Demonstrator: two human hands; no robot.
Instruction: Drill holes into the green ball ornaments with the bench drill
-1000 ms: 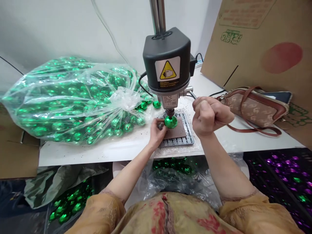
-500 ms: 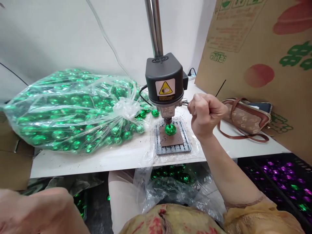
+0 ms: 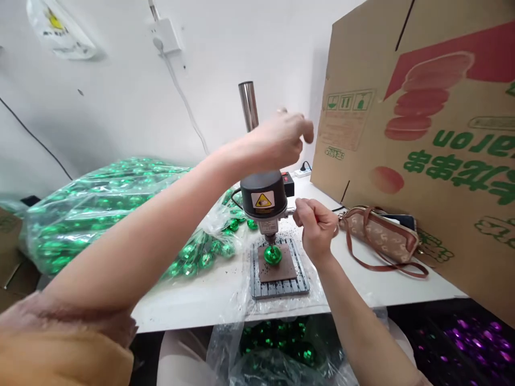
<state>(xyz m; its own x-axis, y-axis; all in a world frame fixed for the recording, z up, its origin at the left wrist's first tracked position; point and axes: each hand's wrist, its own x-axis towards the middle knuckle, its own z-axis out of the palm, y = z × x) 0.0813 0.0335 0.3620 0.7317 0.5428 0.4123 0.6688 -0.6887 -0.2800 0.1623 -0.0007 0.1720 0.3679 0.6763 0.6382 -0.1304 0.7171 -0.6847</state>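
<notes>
A small bench drill press (image 3: pixel 263 193) with a black head and a yellow warning label stands on the white table. My right hand (image 3: pixel 316 228) is closed round the handle at the right side of its head. Under the chuck, a shiny green faceted ball (image 3: pixel 272 255) sits on a brown square pad (image 3: pixel 277 272) over the slotted metal base (image 3: pixel 280 292). My left hand (image 3: pixel 281 139) is raised across the top of the machine, its fingers loosely bent and apart, slightly blurred, with nothing seen in them.
A clear plastic bag (image 3: pixel 92 209) full of green balls lies at left, partly behind my left arm. A patterned purse (image 3: pixel 378 236) and a large cardboard box (image 3: pixel 362 128) stand at right. More green balls (image 3: pixel 277 335) are in plastic below the table edge. Purple balls (image 3: pixel 478 338) lie low at right.
My left hand has risen from the lower left to above the drill press. My right hand stays on the handle. The view has tilted upward.
</notes>
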